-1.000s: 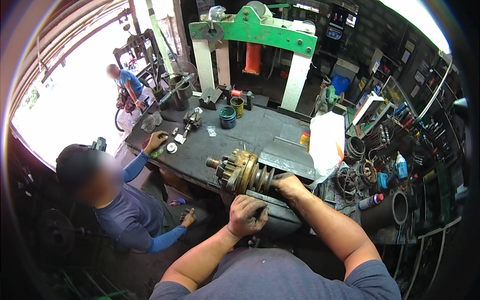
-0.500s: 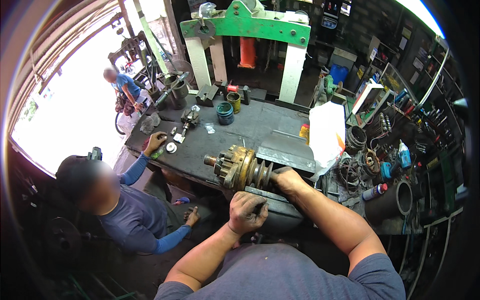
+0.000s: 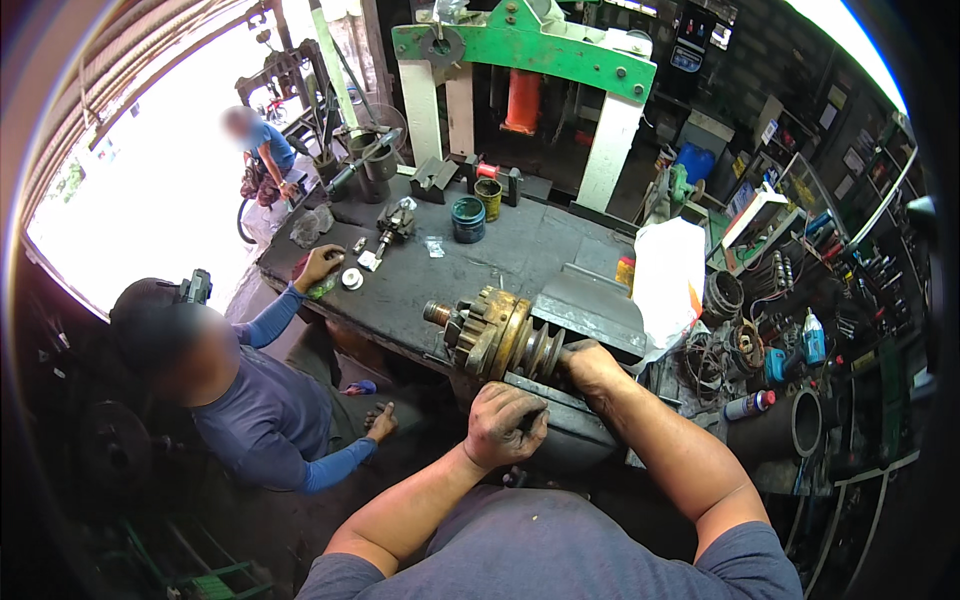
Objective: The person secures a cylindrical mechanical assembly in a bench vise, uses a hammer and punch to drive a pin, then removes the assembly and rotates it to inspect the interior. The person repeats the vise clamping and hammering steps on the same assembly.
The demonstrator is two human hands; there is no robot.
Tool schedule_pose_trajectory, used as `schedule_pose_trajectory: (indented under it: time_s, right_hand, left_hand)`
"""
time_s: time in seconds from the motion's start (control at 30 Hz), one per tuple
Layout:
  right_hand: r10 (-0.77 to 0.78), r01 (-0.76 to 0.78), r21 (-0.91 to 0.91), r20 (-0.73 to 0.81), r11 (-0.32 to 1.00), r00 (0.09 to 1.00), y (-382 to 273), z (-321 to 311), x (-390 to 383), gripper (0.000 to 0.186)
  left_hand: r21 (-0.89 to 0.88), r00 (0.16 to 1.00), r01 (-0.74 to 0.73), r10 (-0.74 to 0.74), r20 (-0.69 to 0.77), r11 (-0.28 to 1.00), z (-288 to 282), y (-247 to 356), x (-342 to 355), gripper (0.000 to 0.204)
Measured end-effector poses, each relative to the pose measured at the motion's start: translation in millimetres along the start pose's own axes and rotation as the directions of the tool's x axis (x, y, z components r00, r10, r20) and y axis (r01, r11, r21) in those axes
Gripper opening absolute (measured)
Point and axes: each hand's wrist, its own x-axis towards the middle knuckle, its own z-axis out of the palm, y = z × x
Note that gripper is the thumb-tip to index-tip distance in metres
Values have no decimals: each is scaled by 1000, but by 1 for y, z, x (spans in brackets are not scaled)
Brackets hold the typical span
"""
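A brass-coloured toothed machine part [image 3: 492,332] with a threaded shaft end and a grooved pulley [image 3: 545,350] lies on its side over the jaws of a bench vise [image 3: 560,398]. My left hand [image 3: 506,425] is curled closed at the vise's near left side, just below the toothed part; no object shows in its fingers. My right hand [image 3: 592,368] is at the right end of the pulley, its fingers bent down behind it. What those fingertips grip is hidden.
A co-worker [image 3: 260,400] sits at the left, one hand on the dark workbench [image 3: 400,290] near a white ring [image 3: 352,279]. Two cans [image 3: 468,220] and an armature-like part [image 3: 394,225] stand farther back. A metal angle [image 3: 590,305], white bag [image 3: 668,280] and blue impact driver [image 3: 812,338] are rightward.
The whole view has shifted slightly, with the bench sitting lower and to the right. Both my hands keep nearly the same places at the machine part and vise.
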Motion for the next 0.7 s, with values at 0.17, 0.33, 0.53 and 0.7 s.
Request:
schedule_pose_trajectory:
  time_s: [0.17,0.33,0.53,0.7]
  right_hand:
    - [-52,47,125,36,991,998,-3,3,-2,32]
    - [-31,32,-119,11,992,999,-2,1,0,34]
    - [-236,237,-246,32,940,971,4,-3,9,34]
    - [-332,349,-461,120,816,936,0,-7,8,39]
  left_hand:
    - [-5,1000,-17,17,1,1000,-1,0,1,21]
    - [9,1000,-10,10,-7,1000,2,0,1,23]
    - [47,1000,-7,6,15,999,5,0,-3,22]
    - [90,999,-6,1,50,996,9,3,-6,21]
